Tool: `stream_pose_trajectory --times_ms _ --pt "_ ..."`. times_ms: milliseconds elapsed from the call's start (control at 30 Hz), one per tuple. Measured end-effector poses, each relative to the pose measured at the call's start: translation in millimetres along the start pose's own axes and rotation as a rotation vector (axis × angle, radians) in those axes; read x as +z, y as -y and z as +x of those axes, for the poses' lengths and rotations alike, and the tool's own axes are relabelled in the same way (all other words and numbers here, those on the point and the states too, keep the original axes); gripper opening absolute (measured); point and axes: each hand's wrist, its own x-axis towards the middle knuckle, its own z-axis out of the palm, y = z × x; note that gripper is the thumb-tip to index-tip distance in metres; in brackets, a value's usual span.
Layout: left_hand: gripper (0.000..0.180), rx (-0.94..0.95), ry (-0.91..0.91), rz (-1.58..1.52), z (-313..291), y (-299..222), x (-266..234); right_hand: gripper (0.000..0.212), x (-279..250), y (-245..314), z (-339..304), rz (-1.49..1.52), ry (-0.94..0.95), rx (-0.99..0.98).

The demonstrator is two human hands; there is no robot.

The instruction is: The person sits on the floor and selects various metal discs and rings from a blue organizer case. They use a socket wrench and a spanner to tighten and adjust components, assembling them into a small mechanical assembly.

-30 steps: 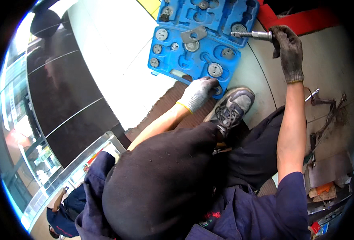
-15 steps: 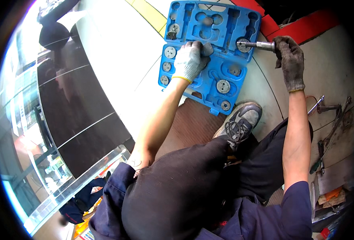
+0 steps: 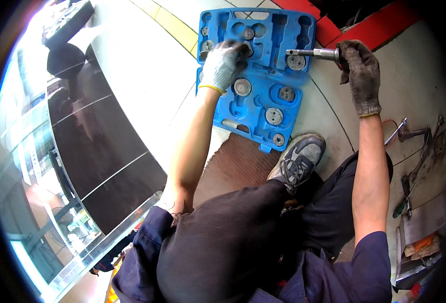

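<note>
My left hand, in a white glove with dark, soiled fingertips, reaches over the upper half of an open blue tool case. Its fingers are closed at the edge of a small grey metal plate, partly hidden and blurred. Out to the right, my right hand, in a dirty brown glove, grips a steel threaded spindle tool by its thick end. The spindle points left, above the case's right edge. Round metal discs sit in the moulded recesses, among them a large disc below my left hand.
My shoe stands by the case's lower corner, beside a brown ribbed mat. Hand tools, including a ratchet, lie on the tiles at right. A red-painted edge runs along the top right; a wheel is at upper left.
My left hand has moved up and left with the grey plate, uncovering the large disc. The right hand still holds the spindle tool. The case appears shifted slightly left in view.
</note>
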Motion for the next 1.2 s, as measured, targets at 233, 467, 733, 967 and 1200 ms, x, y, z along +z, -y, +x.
stream_pose_trajectory --times_ms 233,467,733,967,1200 --pt "0.054 -0.267 0.062 -0.115 -2.1 20.1 13.6 0.018 -4.4 2.0 4.0 0.003 0.029 0.003" --pt "0.052 -0.048 0.127 -0.065 5.9 21.8 -0.8 0.02 -0.1 8.9 1.4 0.099 -0.026 -0.014" --pt "0.049 0.043 0.12 0.094 13.9 11.6 2.2 0.018 1.1 8.0 0.9 0.084 -0.052 0.042" --pt "0.047 0.011 0.012 -0.166 13.6 19.5 14.2 0.019 0.1 10.3 -0.1 0.078 -0.03 0.019" --pt "0.033 -0.014 0.0 -0.191 10.5 18.6 19.1 0.02 -0.8 0.0 2.5 0.034 -0.024 0.007"
